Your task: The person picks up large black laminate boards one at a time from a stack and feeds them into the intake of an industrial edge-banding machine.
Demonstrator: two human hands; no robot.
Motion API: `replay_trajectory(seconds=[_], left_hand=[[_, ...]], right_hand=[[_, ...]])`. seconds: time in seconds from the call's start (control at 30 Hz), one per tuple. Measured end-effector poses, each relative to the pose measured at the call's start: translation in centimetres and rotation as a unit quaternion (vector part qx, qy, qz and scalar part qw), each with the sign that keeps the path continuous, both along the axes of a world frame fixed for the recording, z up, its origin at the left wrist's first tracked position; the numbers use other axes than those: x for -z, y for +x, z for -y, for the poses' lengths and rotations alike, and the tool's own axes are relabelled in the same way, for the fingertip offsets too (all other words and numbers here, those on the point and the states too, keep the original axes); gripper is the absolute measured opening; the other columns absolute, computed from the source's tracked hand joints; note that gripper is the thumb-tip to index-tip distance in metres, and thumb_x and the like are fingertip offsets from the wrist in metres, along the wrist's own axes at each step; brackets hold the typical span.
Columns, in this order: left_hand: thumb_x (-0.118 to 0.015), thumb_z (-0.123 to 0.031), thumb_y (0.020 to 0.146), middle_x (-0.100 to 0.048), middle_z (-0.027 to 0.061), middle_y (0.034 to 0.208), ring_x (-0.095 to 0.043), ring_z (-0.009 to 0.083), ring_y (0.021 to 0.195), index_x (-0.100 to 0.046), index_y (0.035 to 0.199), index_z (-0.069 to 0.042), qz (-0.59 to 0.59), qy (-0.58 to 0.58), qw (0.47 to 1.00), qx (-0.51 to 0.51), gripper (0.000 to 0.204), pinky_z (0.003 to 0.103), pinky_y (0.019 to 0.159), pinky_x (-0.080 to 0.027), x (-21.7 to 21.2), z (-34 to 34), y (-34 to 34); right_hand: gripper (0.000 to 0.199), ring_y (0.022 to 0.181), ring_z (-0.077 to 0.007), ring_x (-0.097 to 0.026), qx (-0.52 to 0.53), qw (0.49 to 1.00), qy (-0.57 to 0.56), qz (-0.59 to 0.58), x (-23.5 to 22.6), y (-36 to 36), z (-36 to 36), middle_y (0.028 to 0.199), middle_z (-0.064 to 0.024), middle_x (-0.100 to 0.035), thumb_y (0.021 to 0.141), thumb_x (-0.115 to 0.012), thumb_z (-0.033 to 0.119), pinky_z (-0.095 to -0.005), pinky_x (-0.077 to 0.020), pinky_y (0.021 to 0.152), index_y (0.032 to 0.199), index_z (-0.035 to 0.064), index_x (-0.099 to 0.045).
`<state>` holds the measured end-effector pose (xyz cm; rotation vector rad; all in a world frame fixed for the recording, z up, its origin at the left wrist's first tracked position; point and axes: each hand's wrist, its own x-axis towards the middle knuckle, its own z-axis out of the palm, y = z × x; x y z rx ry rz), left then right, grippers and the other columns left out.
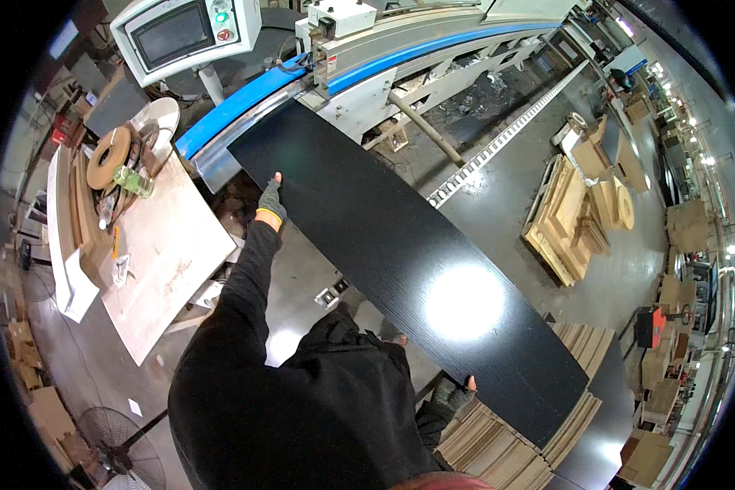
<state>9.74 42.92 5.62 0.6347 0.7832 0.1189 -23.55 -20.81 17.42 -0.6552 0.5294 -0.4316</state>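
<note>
A long black wood-grain panel [367, 220] stretches diagonally from the machine at the far left to a stack of boards at the near right. My left hand [271, 202], in a grey fingerless glove, grips its left edge near the far end, thumb on top. Lower down, my right hand [456, 394] holds the near edge, its thumb also over the top face. The fingers of both hands are hidden beneath the panel. Its far end lies at the machine's metal table edge [220, 167]; I cannot tell whether it rests there.
The edge-banding machine [359, 102] has blue strips and a control screen [174, 37]. At left, a wooden table [167, 265] carries tape rolls [106, 159] and a bottle [133, 181]. Stacked boards [494, 445] stand at near right, wood pieces [567, 216] beyond, a fan [118, 449] at lower left.
</note>
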Motion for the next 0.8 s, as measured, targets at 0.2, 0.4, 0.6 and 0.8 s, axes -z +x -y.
replay_trajectory(seconds=[0.2,0.4,0.6,0.8], left_hand=[[-0.078,-0.053,0.08,-0.06,0.0108,0.133,-0.058,0.0256,0.116,-0.054,0.138,-0.006,-0.054,0.133,0.989,-0.021,0.078,0.037,0.1,-0.045,0.7,-1.4,0.7],[-0.088,-0.044,0.073,-0.061,0.0113,0.127,-0.06,0.0263,0.108,-0.053,0.134,-0.002,-0.134,0.212,0.959,-0.131,0.082,0.036,0.093,-0.051,0.1,0.7,2.2],[-0.085,-0.044,0.076,-0.062,0.0098,0.126,-0.061,0.0264,0.108,-0.053,0.136,-0.005,-0.155,0.178,0.967,-0.096,0.078,0.037,0.092,-0.051,3.1,-1.2,3.9],[-0.084,-0.046,0.077,-0.061,0.0108,0.131,-0.06,0.0264,0.11,-0.054,0.135,-0.001,-0.252,0.253,0.927,-0.111,0.08,0.036,0.096,-0.048,2.4,1.0,7.7]], right_hand=[[0.075,0.114,-0.0274,-0.057,-0.049,0.998,0.005,-0.033,2.7,0.6,-1.6,0.13,-0.0143,-0.057,0.089,-0.067,0.05,-0.0424,-0.0505,0.096,0.136,-0.0059,-0.049],[0.084,0.134,-0.0337,-0.044,0.168,0.952,0.217,-0.138,1.6,3.1,-5.8,0.155,-0.0125,-0.036,0.086,-0.072,0.05,-0.0489,-0.0414,0.11,0.15,0.0064,-0.038],[0.094,0.137,-0.035,-0.04,0.112,0.963,0.187,-0.159,4.6,2.7,-2.0,0.157,-0.0124,-0.033,0.082,-0.077,0.049,-0.0508,-0.0396,0.112,0.153,0.0068,-0.032],[0.085,0.132,-0.0321,-0.045,0.108,0.967,0.178,-0.144,2.0,8.2,-2.3,0.153,-0.0126,-0.039,0.083,-0.078,0.044,-0.0469,-0.0446,0.107,0.147,0.0043,-0.039]])
